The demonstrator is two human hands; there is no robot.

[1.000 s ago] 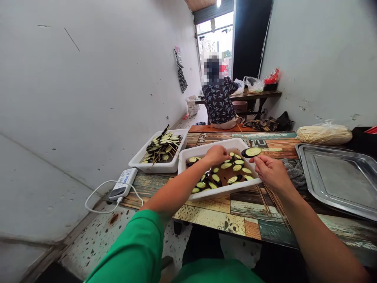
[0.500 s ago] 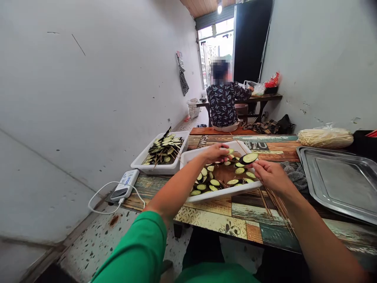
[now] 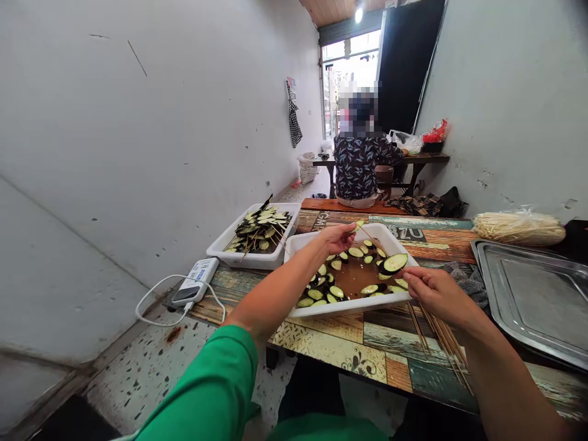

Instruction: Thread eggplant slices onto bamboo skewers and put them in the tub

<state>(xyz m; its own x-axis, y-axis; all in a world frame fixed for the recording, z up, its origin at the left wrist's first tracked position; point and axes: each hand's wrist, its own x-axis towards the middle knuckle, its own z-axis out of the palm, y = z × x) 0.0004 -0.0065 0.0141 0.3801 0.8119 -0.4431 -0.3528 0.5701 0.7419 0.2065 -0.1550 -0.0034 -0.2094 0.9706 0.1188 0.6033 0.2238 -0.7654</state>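
My left hand (image 3: 340, 239) is closed above the far side of a white tub (image 3: 321, 311), pinching a pale eggplant slice (image 3: 359, 226). A thin stick runs down and right from near that slice. My right hand (image 3: 429, 289) is closed over the tub's right rim, gripping a bamboo skewer (image 3: 403, 271) with a dark-edged eggplant slice (image 3: 395, 263) at its end. Most of that skewer is hidden by the fingers. More eggplant slices (image 3: 337, 291) float in brownish water in the tub.
A second white tub (image 3: 248, 260) at the left holds skewered eggplant. Loose skewers (image 3: 443, 340) lie below my right hand. Metal trays (image 3: 546, 300), a grey cloth (image 3: 466, 278) and bagged pale strands (image 3: 519, 226) are rightward. A white power strip (image 3: 196, 282) is at left; a person (image 3: 361, 165) sits ahead.
The view has shifted slightly. My right hand has drawn away from the eggplant slice, showing a short length of skewer between them. My left hand still pinches its slice, now slightly higher.
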